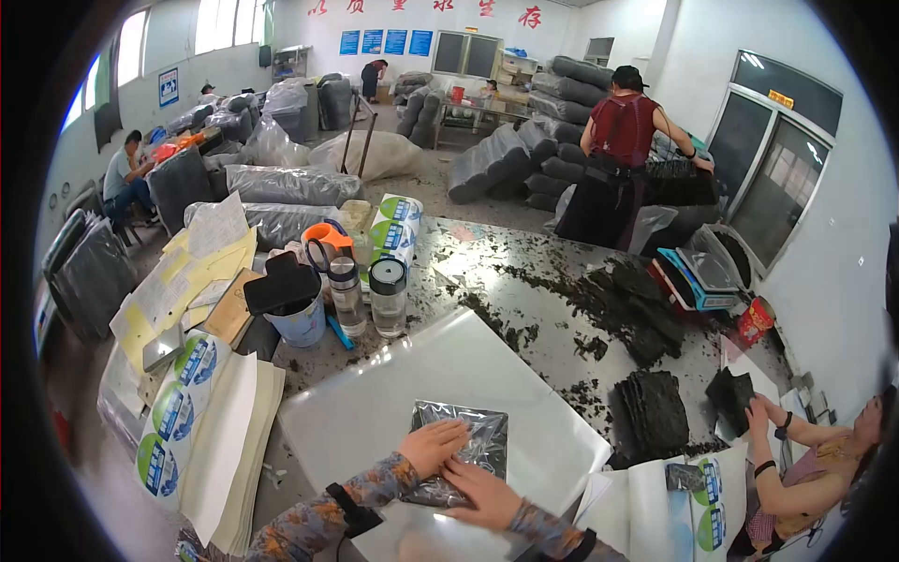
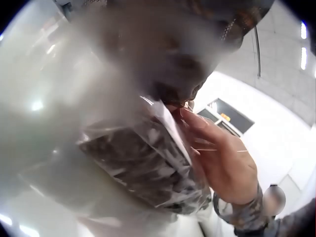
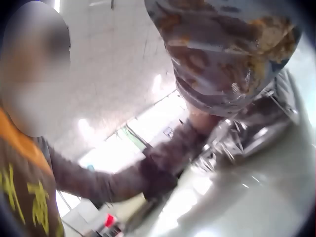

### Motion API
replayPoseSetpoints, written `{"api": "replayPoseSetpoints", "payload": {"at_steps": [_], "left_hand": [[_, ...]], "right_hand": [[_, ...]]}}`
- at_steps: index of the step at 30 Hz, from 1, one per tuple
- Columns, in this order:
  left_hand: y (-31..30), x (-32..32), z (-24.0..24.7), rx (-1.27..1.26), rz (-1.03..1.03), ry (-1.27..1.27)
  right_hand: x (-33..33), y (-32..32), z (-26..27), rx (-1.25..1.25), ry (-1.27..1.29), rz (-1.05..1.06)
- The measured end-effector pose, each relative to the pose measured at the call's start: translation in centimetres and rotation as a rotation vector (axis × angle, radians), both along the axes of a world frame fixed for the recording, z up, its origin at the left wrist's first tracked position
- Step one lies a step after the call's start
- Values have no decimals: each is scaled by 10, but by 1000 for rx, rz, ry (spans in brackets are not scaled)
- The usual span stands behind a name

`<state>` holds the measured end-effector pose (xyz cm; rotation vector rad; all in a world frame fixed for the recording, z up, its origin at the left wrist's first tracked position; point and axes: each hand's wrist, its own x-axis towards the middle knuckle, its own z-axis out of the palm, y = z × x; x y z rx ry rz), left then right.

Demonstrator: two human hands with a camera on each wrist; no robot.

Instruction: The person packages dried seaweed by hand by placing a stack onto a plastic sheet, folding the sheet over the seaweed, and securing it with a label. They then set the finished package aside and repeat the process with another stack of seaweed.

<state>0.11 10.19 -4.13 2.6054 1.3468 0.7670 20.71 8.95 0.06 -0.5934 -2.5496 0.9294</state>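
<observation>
A flat, clear plastic pack of dark, dried-looking sheets (image 1: 488,433) lies on a white board (image 1: 375,417) right in front of me. My left hand (image 1: 434,448) rests on the pack's left side, fingers extended across the film. Lower down, my right hand (image 1: 484,495) lies over the pack's near edge, its fingertips close to the left hand. The left wrist view shows the right hand (image 2: 229,165) at the crinkled end of the pack (image 2: 143,163). Shiny loose film (image 3: 232,143) bunches beneath the sleeve in the right wrist view.
Stacked dark sheets (image 1: 649,412) and scattered flakes cover the table's right side, where another person handles a dark sheet (image 1: 729,397). Two clear bottles (image 1: 388,298), a bucket (image 1: 298,323) and papers (image 1: 192,272) stand or lie left. A blue scale (image 1: 698,281) sits far right.
</observation>
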Motion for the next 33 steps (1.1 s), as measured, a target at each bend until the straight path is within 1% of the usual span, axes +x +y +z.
{"api": "replayPoseSetpoints", "payload": {"at_steps": [1,2,3,4,6,7,8,10,11,12,13,14,15,16,17,19,20,21,22,23,24,25,28,30,31,33], "left_hand": [[0,1,2,-24,1,23],[1,1,5,-53,-3,51],[2,1,7,-81,-11,83],[1,1,5,-179,-29,56],[-25,11,19,-201,18,-48],[-36,16,31,-198,48,-100],[-47,22,40,-259,57,-50],[-61,28,36,-232,96,0],[-62,29,35,-210,111,22],[-60,27,32,-230,104,-19],[-60,27,33,-229,107,9],[-60,27,37,-232,110,32],[-60,28,39,-232,112,55],[-61,28,37,-252,114,29],[-61,28,37,-260,129,50],[-61,32,38,-276,145,89],[-62,32,38,-273,151,100],[-60,32,34,-282,149,106],[-60,33,35,-275,157,116],[-61,34,36,-267,159,132],[-62,34,35,-245,143,129],[-61,34,33,-216,133,123],[-58,36,32,-163,135,125],[-58,35,26,-123,145,132],[-58,35,24,-124,138,134],[-59,35,27,-123,139,129]], "right_hand": [[12,14,-2,-239,-2,86],[9,26,22,-438,-35,-68],[1,32,20,-23,-50,-319],[-8,43,14,135,-71,-394],[-21,52,-12,201,-87,-567],[-27,59,-17,246,-91,-648],[-26,58,-18,264,-52,-632],[-10,50,-24,288,12,-602],[7,40,-8,360,34,-638],[36,30,10,435,49,-675],[83,29,-7,453,15,-804],[141,21,-10,595,218,-856],[194,3,4,388,119,-1143],[278,-10,-40,793,-200,-1371],[326,-46,-25,358,-290,-1606],[387,-111,-55,351,-947,-1835],[384,-128,-53,230,-976,-1682],[357,-143,-49,99,-995,-1534],[314,-154,-39,212,-940,-1269],[281,-169,-42,451,-824,-1064],[219,-177,-20,140,-647,-1302],[180,-182,-1,-297,-639,-1331],[178,-211,-20,-166,-242,-1288],[237,-246,-59,259,-206,-1457],[266,-266,-52,489,-375,-1535],[313,-320,-50,556,-579,-1655]]}}
